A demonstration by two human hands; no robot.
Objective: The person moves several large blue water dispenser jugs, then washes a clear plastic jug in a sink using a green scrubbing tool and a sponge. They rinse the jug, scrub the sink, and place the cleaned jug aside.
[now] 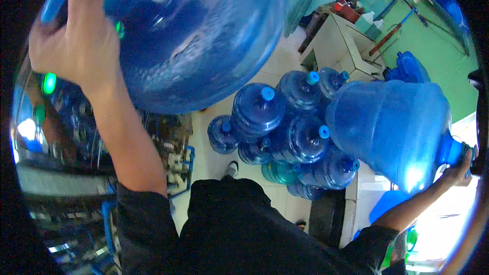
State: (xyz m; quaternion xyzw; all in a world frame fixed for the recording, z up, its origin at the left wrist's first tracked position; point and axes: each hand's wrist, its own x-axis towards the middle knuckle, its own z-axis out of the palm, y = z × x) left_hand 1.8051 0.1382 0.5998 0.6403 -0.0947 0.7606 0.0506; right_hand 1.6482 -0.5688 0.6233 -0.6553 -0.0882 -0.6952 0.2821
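Close in the upper left, my left hand is raised against a large blue water jug, gripping it at its left side. The fingertips are partly hidden, and the jug's broad round end fills the view there. On the far right, my right hand closes round the capped neck of another blue water jug. That jug lies tilted on its side in the air, its wide body pointing left and its neck toward my hand.
Several capped blue jugs stand clustered on the tiled floor ahead, a greenish jug among them. Behind is a pale cabinet with bottles on top, beside a green wall. Cluttered racks line the left.
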